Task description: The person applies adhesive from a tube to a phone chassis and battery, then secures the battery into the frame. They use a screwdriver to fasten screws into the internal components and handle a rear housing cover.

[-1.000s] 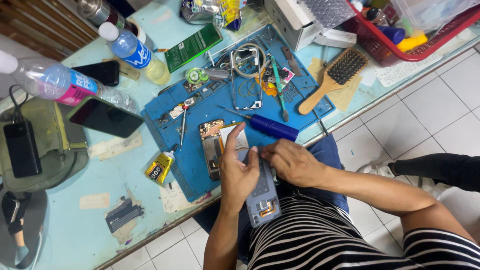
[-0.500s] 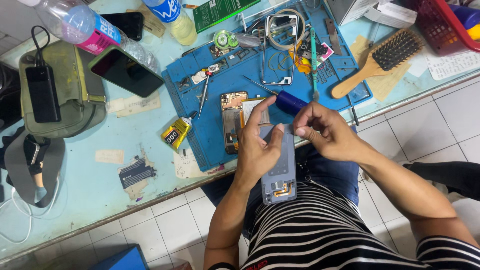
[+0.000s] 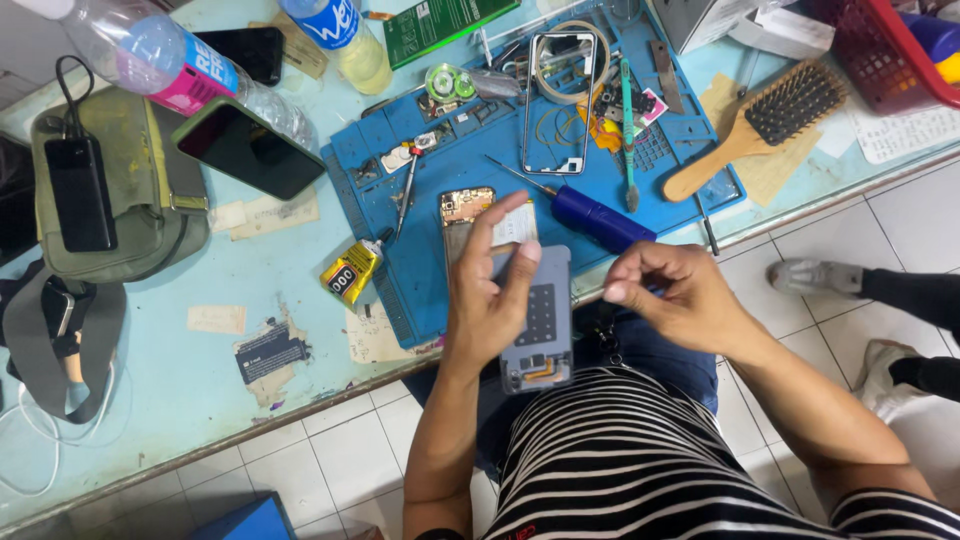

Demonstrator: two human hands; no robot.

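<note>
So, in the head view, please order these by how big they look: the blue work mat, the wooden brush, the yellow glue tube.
1. Blue work mat, clearly the largest.
2. Wooden brush, much smaller than the mat.
3. Yellow glue tube, the smallest.
All three lie on the same table, so nearness hardly changes the order.

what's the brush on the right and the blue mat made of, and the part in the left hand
Brush: looks like wood, pale tan handle with a matte finish and dark bristles. Blue mat: probably silicone or rubber, dull with moulded compartments. Phone part in the left hand: seemingly grey plastic or metal, smooth; hard to tell which.
</note>
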